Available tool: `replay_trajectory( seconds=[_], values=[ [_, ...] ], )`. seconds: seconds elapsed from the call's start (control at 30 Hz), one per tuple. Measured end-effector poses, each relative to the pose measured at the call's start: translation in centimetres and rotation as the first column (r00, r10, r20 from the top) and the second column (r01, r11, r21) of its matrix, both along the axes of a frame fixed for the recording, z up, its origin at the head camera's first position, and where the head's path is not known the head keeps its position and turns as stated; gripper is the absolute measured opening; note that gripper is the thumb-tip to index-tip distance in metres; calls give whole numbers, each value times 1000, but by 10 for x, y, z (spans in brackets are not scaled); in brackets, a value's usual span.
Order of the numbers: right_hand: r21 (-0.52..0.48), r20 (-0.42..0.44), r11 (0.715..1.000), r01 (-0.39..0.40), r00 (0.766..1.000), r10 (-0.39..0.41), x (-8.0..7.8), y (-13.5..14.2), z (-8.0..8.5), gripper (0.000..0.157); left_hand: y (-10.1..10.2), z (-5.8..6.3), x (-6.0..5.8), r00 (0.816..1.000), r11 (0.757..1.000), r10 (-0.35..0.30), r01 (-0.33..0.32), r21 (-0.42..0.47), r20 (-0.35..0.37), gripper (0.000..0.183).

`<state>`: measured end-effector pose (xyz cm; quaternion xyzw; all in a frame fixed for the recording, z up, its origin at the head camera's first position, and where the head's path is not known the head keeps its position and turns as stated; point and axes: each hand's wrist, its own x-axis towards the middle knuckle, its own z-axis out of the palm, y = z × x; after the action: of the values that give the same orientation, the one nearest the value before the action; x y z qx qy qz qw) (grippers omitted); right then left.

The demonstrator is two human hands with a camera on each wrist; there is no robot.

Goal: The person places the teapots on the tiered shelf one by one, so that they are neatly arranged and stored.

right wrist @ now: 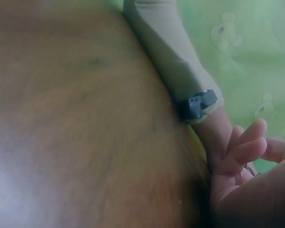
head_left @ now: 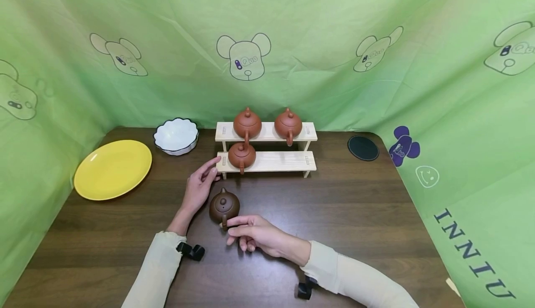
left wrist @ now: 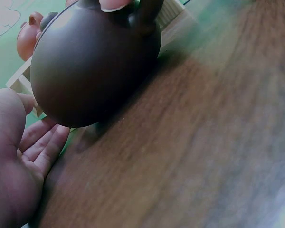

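Note:
A dark brown teapot (head_left: pixel 224 207) stands on the table in front of a two-tier wooden rack, its handle towards me. My right hand (head_left: pixel 263 236) is at that handle, thumb and forefinger pinching it, with one fingertip showing on the handle's far side. In the left wrist view the teapot's round body (left wrist: pixel 95 66) fills the upper middle. My left hand (head_left: pixel 198 189) reaches past the teapot, fingertips at the left end of the rack's lower tier (head_left: pixel 277 161). Its fingers look relaxed and fairly straight. A reddish teapot (head_left: pixel 241 155) sits on that tier's left part.
Two more reddish teapots, one on the left (head_left: pixel 247 124) and one on the right (head_left: pixel 288 124), stand on the upper tier (head_left: pixel 267 131). To the left lie a yellow plate (head_left: pixel 113 171) and a white scalloped bowl (head_left: pixel 176 136). A dark round coaster (head_left: pixel 363 148) lies back right.

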<state>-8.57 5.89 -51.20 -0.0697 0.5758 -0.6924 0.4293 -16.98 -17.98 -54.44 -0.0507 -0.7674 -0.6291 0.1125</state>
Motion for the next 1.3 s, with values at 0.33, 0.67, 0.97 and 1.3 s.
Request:
replay_trajectory(
  seconds=[0.33, 0.67, 0.97, 1.3],
  values=[
    [62, -77, 994, 95, 993, -90, 2, 1, 2, 28, -7, -18, -9, 997, 997, -37, 42, 69, -61, 38],
    [98, -129, 977, 189, 976, -176, -3, 2, 1, 27, -11, -29, -15, 999, 998, -33, 34, 58, -29, 38],
    [88, -120, 975, 206, 973, -195, -5, 6, 1, 27, -20, -52, -27, 999, 999, -36, 36, 17, 32, 40],
    [52, -100, 968, 244, 966, -238, -2, 11, 5, 24, -12, -27, -13, 999, 999, -37, 37, 38, 2, 38]
  ],
)
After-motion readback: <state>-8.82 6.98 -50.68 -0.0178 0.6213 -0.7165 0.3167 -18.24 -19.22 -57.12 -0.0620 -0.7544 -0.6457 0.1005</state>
